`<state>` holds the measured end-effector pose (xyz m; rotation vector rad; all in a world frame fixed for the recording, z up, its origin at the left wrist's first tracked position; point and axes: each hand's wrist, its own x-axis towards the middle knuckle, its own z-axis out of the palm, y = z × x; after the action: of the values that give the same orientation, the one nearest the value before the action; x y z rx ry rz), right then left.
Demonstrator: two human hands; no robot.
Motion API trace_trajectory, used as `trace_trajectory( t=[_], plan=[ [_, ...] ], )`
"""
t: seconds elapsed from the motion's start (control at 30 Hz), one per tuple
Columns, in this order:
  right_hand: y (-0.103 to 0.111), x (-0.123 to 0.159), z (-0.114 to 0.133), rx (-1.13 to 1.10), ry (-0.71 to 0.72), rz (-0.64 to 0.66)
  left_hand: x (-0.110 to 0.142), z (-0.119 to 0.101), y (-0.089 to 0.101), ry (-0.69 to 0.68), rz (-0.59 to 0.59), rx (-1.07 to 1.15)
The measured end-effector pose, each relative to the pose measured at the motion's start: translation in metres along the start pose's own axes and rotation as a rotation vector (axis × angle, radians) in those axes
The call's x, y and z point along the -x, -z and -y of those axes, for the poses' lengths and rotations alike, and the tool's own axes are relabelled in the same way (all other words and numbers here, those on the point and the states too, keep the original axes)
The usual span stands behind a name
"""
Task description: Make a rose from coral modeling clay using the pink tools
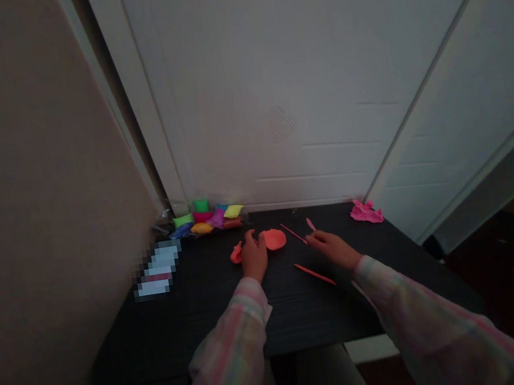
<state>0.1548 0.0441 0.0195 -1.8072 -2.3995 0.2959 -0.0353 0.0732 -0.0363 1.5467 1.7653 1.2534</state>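
My left hand (254,258) is over the dark table with its fingers bent and apart. It sits between a small orange clay lump (236,253) and a flattened orange clay disc (274,239), its fingertips by the disc's left edge. My right hand (336,249) has its fingers closed at the near end of a thin pink clay tool (293,233), which points away to the left. Just behind those fingers shows the flat tip of another pink tool (310,224), partly hidden. An orange stick-like tool (315,274) lies nearer me, between the two hands.
A clear bag of colourful clay packets (207,217) lies at the back left of the black table (200,329). Below it is a blurred pale item (158,269). A crumpled pink clay piece (366,211) lies at the back right. A white panelled surface (242,92) rises behind.
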Motion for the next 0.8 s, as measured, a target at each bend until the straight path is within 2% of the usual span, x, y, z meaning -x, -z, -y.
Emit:
trace_trajectory(
  t=[0.1, 0.17, 0.27, 0.4, 0.53, 0.6, 0.67, 0.73, 0.8],
  plan=[
    [-0.003, 0.020, -0.007, -0.122, 0.002, 0.106, -0.001, 0.000, -0.001, 0.006, 0.010, 0.016],
    [-0.011, 0.033, -0.008, -0.114, -0.006, 0.140, -0.001, 0.000, -0.001, 0.012, 0.014, 0.024],
    [-0.023, 0.046, -0.004, -0.124, -0.047, 0.128, -0.001, 0.001, -0.001, 0.014, 0.019, 0.031],
    [-0.025, 0.054, 0.004, -0.140, -0.085, 0.091, 0.000, 0.001, -0.001, 0.002, 0.016, 0.037],
    [-0.023, 0.054, 0.001, -0.146, -0.051, 0.099, 0.000, 0.001, -0.001, -0.003, 0.003, 0.041],
    [-0.024, 0.048, -0.003, -0.152, -0.061, 0.053, 0.000, 0.001, -0.001, -0.003, 0.001, 0.045],
    [-0.026, 0.038, -0.005, -0.063, -0.118, -0.048, 0.000, 0.001, -0.001, -0.006, 0.000, 0.048],
    [-0.030, 0.029, 0.000, 0.125, -0.169, -0.131, 0.000, 0.000, -0.001, -0.006, -0.004, 0.047],
    [-0.036, 0.023, 0.011, 0.273, -0.154, -0.149, 0.000, 0.001, -0.001, -0.003, -0.005, 0.043]
  ],
)
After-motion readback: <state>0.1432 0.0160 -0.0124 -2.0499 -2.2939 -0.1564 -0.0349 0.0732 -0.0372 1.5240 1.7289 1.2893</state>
